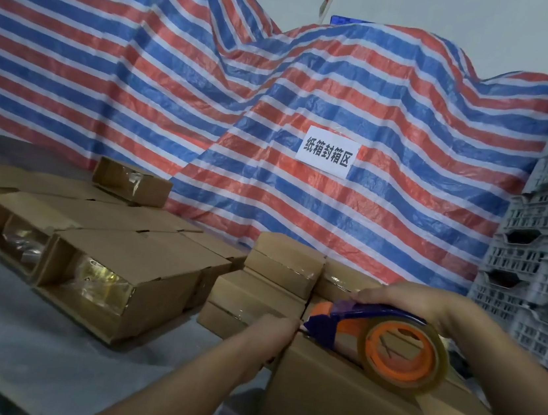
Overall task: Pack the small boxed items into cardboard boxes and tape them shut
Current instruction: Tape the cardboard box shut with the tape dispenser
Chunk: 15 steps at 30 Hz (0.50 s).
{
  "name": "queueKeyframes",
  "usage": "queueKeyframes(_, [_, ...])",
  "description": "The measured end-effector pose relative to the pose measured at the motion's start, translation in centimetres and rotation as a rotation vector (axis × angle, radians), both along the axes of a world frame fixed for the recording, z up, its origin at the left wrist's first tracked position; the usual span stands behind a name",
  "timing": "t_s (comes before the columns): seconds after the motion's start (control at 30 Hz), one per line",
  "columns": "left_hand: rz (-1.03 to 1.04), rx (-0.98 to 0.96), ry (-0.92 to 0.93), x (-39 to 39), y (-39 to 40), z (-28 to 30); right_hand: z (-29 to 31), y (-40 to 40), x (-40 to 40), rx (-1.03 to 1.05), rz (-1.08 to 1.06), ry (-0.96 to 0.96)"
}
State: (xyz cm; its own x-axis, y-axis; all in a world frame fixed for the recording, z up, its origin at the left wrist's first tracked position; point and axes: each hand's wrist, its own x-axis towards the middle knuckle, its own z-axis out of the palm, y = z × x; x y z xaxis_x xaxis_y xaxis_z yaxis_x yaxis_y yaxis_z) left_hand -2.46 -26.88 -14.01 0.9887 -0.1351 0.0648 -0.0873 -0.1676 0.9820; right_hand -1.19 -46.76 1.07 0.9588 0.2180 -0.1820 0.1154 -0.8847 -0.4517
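Striped tarp [179,68] hangs behind our table [9,330]. Our box [338,401] sits under both hands: right hand [402,300] grips the tape gun [384,338], left hand [270,336] curls against the box's edge.

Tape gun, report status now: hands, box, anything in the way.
Right hand grips tape gun on top of box. Left hand steadies the box's far edge at the blade. Sealed boxes stacked close behind.
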Motion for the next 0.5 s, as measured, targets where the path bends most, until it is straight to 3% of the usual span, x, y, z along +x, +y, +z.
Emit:
queueKeyframes(0.2, [-0.012,0.033,-0.012,-0.1,0.3,-0.2,-0.1,0.0,0.0,0.035,-0.021,0.024])
queueKeyframes(0.5, [-0.009,0.253,-0.016,0.7,0.6,0.4,1.2,-2.9,-0.5,0.073,-0.015,0.149])
